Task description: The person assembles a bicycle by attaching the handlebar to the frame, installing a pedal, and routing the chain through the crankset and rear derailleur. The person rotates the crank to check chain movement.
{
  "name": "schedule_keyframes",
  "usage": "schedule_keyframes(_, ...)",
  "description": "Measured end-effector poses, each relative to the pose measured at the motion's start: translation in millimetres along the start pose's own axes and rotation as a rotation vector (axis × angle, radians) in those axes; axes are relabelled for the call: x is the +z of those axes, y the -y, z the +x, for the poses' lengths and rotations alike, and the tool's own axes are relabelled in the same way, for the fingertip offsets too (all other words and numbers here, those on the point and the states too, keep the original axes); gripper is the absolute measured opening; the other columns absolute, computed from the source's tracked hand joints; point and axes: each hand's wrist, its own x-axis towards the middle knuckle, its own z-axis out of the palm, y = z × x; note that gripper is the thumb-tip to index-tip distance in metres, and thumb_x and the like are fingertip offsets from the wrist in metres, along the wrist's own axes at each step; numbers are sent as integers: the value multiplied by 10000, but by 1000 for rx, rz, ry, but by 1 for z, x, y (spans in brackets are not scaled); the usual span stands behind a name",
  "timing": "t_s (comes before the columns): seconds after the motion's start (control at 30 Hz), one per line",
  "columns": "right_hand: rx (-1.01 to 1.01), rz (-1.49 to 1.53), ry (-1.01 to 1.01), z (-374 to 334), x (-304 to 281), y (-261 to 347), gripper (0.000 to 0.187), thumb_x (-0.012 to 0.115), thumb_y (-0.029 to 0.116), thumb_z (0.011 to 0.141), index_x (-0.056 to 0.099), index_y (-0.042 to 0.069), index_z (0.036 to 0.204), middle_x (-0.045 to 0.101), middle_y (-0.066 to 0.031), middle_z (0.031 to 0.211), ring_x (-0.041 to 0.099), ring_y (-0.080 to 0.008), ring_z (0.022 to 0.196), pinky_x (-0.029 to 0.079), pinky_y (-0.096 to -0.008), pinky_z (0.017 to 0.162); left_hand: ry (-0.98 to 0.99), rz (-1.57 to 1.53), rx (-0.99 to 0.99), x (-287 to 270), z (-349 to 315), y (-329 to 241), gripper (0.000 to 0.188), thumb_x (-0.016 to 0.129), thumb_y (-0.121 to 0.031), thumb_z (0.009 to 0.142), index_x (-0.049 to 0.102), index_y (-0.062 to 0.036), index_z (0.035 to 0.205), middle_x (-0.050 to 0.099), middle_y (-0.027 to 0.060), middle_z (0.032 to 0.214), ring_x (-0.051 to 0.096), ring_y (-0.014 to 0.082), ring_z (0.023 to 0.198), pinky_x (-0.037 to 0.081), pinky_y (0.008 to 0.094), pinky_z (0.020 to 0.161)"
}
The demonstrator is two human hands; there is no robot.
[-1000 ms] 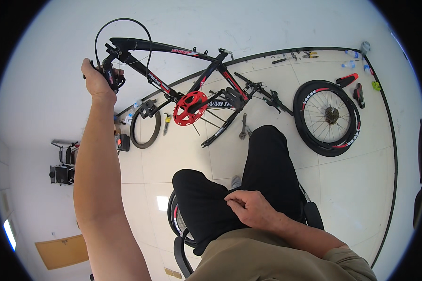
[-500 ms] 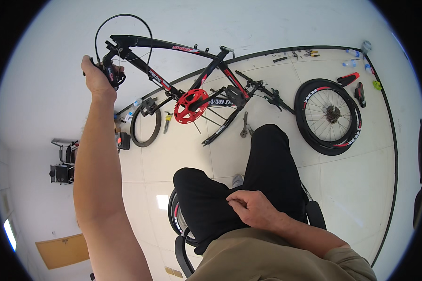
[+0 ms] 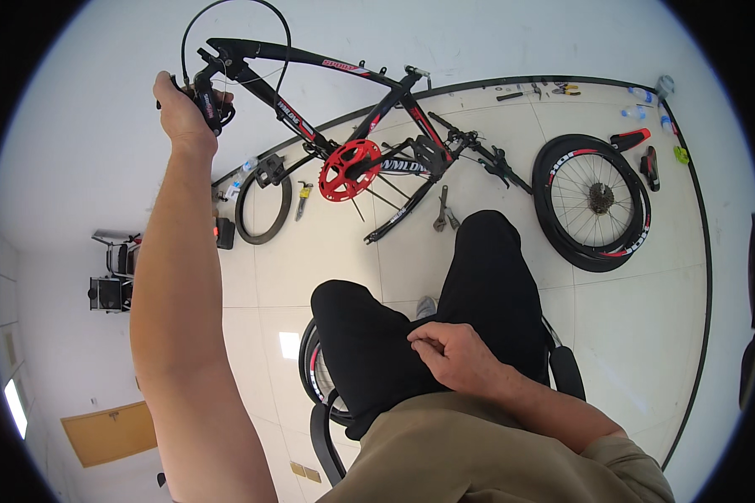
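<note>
Although the bike frame (image 3: 386,106) ahead now appears slightly higher in view, the left hand (image 3: 186,116) still wraps the black gear part (image 3: 209,102) at its left end, so support seems unbroken; the right hand (image 3: 459,356), loosely curled over the black trousers (image 3: 361,344), shows nothing held.

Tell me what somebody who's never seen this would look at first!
Probably the bright red toothed ring, just above the picture's middle, on the black bike frame. Then maybe the big wheel with red and white rim markings, over on the right. At the upper left, the person's left hand grips a black part by the frame's end.
</note>
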Motion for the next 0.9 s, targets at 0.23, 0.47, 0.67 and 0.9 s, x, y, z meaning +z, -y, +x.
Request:
schedule_keyframes(0.23, -102, 7, -36, -1, 7, -10, 144, 637, 66, 971, 707, -32, 1049, 659, -67, 725, 533, -86, 611, 439, -272, 570, 26, 20, 25, -1, 0, 1, 611, 414, -559, 926, 546, 37, 899, 638, 166, 666, 680, 293, 617, 538, 368, 628)
schedule_keyframes(0.47, -100, -4, -24, 0, 8, -6, 143, 642, 71, 970, 708, -29, 1048, 656, -63, 717, 531, -86, 606, 440, -272, 570, 8, 21, 12, -1, -3, -2, 604, 414, -563, 928, 535, 28, 913, 643, 170, 666, 681, 293, 615, 541, 367, 636)
schedule_keyframes(0.67, -102, -7, -34, 1, 8, -6, 148, 644, 73, 967, 707, -31, 1051, 673, -87, 742, 552, -103, 617, 455, -279, 584, 11, 15, 11, -1, -3, -2, 615, 420, -573, 929, 538, 30, 909, 643, 174, 666, 680, 305, 615, 542, 365, 639)
schedule_keyframes(0.9, -57, -34, -32, 1, 7, -6, 177, 627, 112, 937, 715, -13, 1028, 728, -206, 900, 709, -372, 820, 560, -411, 754, -5, -39, -21, 3, -6, 0, 652, 375, -590, 965, 600, 5, 820, 606, 142, 642, 648, 313, 613, 553, 408, 647)
